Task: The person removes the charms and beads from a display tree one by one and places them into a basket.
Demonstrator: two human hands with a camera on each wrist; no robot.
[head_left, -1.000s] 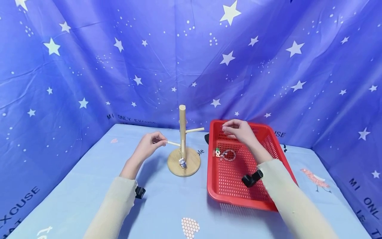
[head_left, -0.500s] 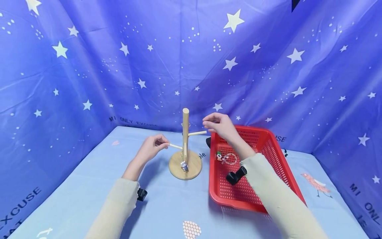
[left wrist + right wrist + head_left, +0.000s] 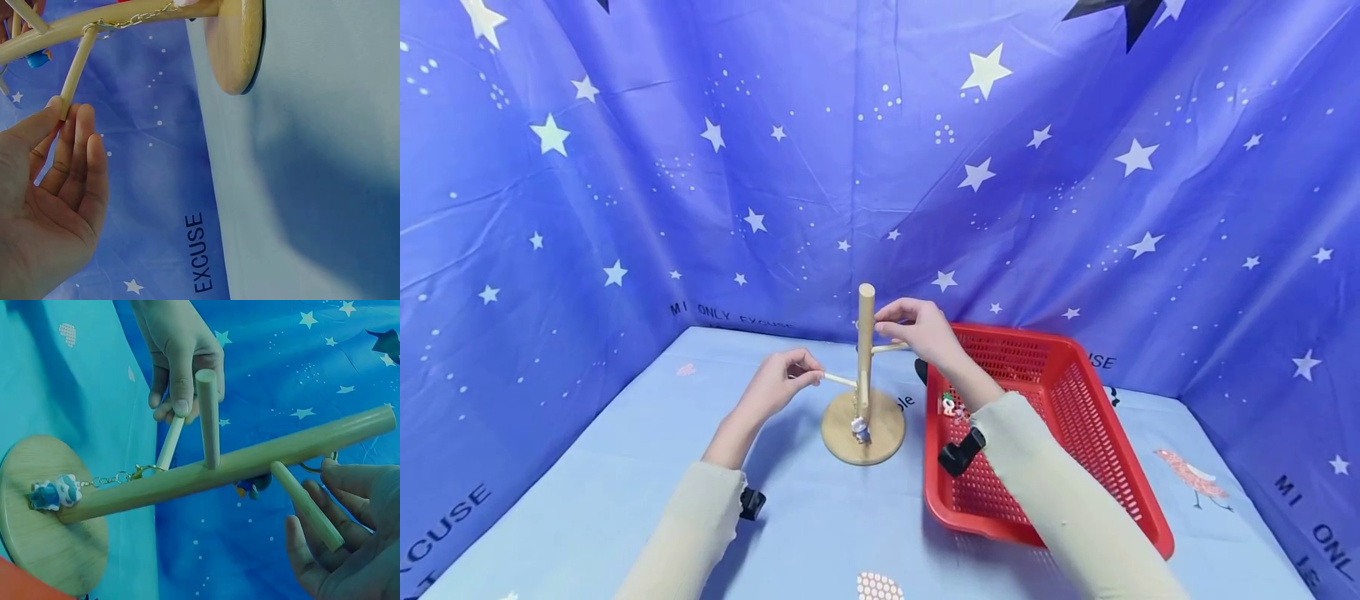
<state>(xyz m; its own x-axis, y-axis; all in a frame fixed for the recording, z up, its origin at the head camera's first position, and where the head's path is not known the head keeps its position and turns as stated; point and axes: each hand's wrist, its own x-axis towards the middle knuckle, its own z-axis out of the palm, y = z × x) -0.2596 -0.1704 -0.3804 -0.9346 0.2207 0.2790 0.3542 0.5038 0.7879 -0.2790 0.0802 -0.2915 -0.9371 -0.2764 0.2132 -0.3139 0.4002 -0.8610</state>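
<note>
A wooden peg stand point(image 3: 866, 333) with a round base stands mid-table. My left hand point(image 3: 782, 383) pinches the end of its left peg point(image 3: 76, 75) between thumb and fingers. From that peg hangs a keychain with a small white-and-blue figure point(image 3: 56, 492), its chain running down toward the base. My right hand point(image 3: 917, 329) is beside the upper post, fingers extended and slightly bent around the right peg point(image 3: 309, 506). One fingertip overlaps a metal ring point(image 3: 335, 454) at the post. Below the post in the right wrist view shows a blue figure point(image 3: 253, 486), partly hidden.
A red perforated basket point(image 3: 1150, 521) stands right of the stand, under my right forearm. Inside lies a small charm point(image 3: 949, 405) with green and white parts. A star-patterned blue curtain point(image 3: 805, 167) closes off the back and sides.
My right hand has moved left from over the basket to the stand's upper post. The left hand stays on its peg. The head view has shifted slightly.
</note>
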